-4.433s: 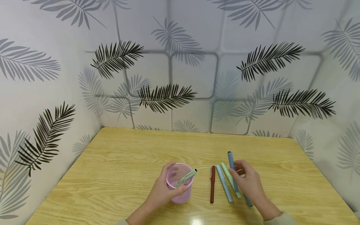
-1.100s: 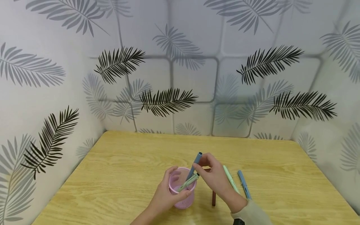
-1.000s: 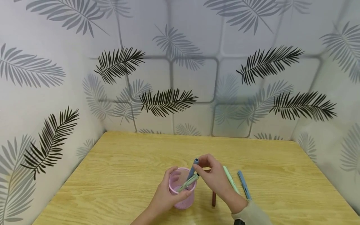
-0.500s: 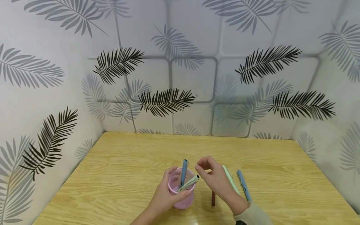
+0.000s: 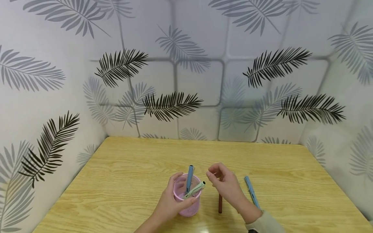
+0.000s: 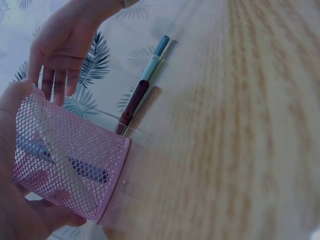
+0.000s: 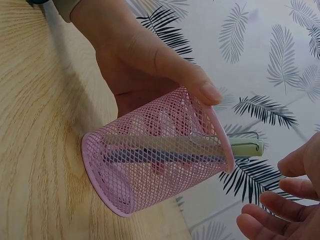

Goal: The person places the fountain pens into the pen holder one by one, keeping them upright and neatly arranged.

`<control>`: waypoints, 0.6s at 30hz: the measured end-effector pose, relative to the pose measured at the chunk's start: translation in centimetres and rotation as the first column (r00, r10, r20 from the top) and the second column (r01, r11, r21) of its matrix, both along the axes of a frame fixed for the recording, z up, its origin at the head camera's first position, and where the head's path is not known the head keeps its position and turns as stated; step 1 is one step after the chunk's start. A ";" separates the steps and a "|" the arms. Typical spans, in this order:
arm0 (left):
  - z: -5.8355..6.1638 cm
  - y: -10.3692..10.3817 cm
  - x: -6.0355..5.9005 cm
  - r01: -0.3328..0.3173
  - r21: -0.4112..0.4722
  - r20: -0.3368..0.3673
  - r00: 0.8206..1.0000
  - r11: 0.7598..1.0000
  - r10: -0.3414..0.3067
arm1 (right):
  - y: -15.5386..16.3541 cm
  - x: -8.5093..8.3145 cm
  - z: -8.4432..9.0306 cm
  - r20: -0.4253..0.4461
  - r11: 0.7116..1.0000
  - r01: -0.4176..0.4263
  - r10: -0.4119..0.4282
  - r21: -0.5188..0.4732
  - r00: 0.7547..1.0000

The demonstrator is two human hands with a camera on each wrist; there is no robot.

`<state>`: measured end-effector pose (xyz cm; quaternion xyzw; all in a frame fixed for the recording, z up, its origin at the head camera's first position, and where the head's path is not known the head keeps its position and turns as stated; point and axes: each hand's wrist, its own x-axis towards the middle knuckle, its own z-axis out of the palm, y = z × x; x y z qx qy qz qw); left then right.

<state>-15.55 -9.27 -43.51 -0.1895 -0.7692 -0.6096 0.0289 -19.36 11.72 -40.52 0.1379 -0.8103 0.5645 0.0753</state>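
Note:
My left hand (image 5: 175,199) grips a pink mesh pen cup (image 5: 190,210), thumb and fingers wrapped about its sides. Inside it lean a blue pen (image 5: 189,178) and a pale green pen (image 5: 196,189), their capped ends above the rim. My right hand (image 5: 228,187) hovers just right of the cup, fingers loosely bent with nothing in them, as the right wrist view also shows. Beneath this hand lies a dark red pen (image 5: 220,204), partly covered in the head view. A pale blue-green pen (image 6: 151,66) lies beyond the red one in the left wrist view.
Another blue pen (image 5: 252,192) lies on the wooden table (image 5: 140,165), right of my right hand. Leaf-patterned walls (image 5: 195,81) close in the back and both sides of the table.
My right hand carried the blue pen leftward from above the other pens, lowered it into the cup and let go. Now that hand has drawn slightly right; my left hand keeps its hold.

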 end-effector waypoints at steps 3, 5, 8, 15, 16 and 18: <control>0.0 0.0 0.0 0.001 0.002 -0.003 1.000 1.000 -0.001 | 0.3 0.0 -0.2 0.005 1.000 0.011 -0.010 -0.008 1.000; 0.0 0.0 0.0 0.000 0.003 -0.002 1.000 1.000 0.000 | 0.4 0.0 -0.3 0.009 1.000 0.014 -0.014 -0.011 1.000; 0.0 0.0 0.1 0.000 0.002 0.005 1.000 1.000 0.000 | 0.7 -0.1 -0.4 0.017 1.000 0.018 -0.018 -0.005 1.000; 0.2 -0.1 0.1 0.015 0.000 0.015 1.000 1.000 -0.015 | 1.6 0.0 -0.7 0.035 0.999 0.037 -0.038 0.010 0.999; 0.2 -0.1 0.1 0.017 0.001 0.015 1.000 1.000 -0.017 | 1.8 0.0 -0.7 0.039 0.999 0.040 -0.040 0.011 0.998; 0.3 0.0 0.2 0.018 0.002 0.015 1.000 1.000 -0.018 | 2.1 0.1 -0.7 0.052 0.999 0.046 -0.046 0.009 0.998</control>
